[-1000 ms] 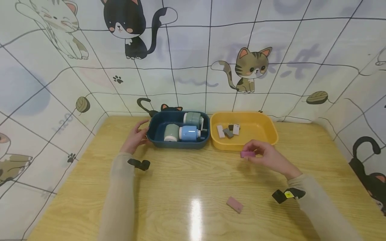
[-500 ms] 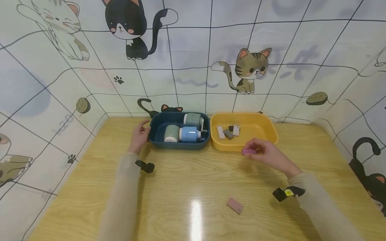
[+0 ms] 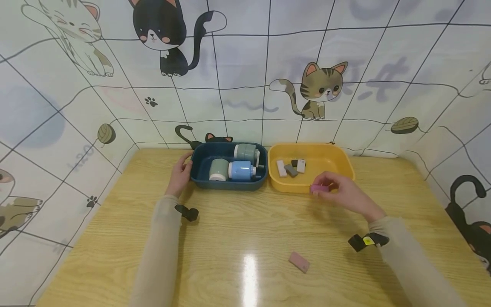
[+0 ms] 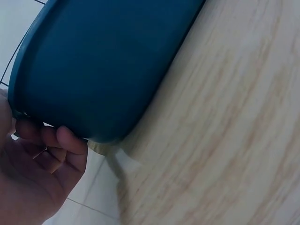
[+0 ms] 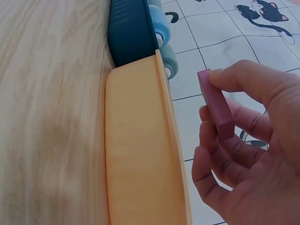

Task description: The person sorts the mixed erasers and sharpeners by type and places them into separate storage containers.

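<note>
My right hand [image 3: 339, 194] pinches a small purple rectangular block [image 5: 217, 104] between thumb and fingers, just above the front edge of the yellow bin [image 3: 335, 160]. At the left end of the dark blue bin [image 3: 230, 185], my left hand [image 3: 178, 175] holds the rim; the left wrist view has its curled fingertips against the bin's end wall. Inside the blue bin lie two green-and-white cylinders [image 3: 218, 168] and a light blue one [image 3: 241, 170], with a crank-like arm beside them. The yellow bin contains several small white, grey and black blocks [image 3: 291, 170].
A pink flat block [image 3: 299, 262] lies on the wooden table [image 3: 215, 238] towards the front. Both bins stand side by side at the back, close to a cat-printed cloth [image 3: 241, 102]. Black wrist cameras sit on both sleeves.
My right hand has carried the purple block slightly up and right to the yellow bin's front edge. The left hand has shifted right, and the blue bin's left end has moved slightly right.
</note>
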{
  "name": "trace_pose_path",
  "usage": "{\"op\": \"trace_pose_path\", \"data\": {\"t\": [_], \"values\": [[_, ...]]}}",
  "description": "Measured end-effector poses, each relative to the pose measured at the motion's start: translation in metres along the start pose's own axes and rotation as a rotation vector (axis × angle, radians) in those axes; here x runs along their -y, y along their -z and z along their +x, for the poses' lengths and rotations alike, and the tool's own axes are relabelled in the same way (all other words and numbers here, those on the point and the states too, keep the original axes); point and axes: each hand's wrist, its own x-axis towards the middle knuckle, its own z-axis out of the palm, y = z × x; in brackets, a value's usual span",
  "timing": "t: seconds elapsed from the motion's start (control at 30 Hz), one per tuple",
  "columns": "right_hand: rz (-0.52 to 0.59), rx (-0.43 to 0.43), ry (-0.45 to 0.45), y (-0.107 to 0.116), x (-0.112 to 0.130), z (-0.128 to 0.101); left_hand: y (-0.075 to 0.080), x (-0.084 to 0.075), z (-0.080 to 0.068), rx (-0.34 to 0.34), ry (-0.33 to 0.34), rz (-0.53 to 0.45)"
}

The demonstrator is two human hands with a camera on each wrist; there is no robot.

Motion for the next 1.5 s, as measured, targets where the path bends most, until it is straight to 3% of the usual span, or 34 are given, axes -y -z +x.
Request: {"op": "trace_pose_path", "data": {"t": [0.23,0.4,0.5,0.6,0.73,0.9,1.17,1.5], "values": [[-0.039,-0.003,0.011,0.012,-0.003,0.012,0.001,-0.004,0.0,0.009,0.033,-0.055],[-0.07,-0.013,0.024,0.021,-0.005,0.022,0.002,-0.024,-0.01,0.021,0.051,-0.105],[-0.088,-0.018,0.019,0.026,-0.006,0.028,0.0,-0.036,-0.017,-0.006,0.053,-0.104],[-0.117,-0.01,0.013,0.029,-0.005,0.034,-0.001,-0.033,-0.02,-0.037,0.047,-0.105],[-0.141,0.017,0.019,0.032,-0.001,0.041,0.0,-0.018,-0.017,-0.056,0.004,-0.066],[-0.162,0.039,0.045,0.035,0.0,0.051,0.002,-0.007,-0.015,0.005,-0.002,-0.079],[-0.129,0.075,0.076,0.03,-0.012,0.069,0.004,-0.022,-0.023,0.077,0.051,-0.224],[-0.192,0.217,0.049,0.027,-0.018,0.087,0.004,-0.026,-0.024,0.084,0.127,-0.27]]}}
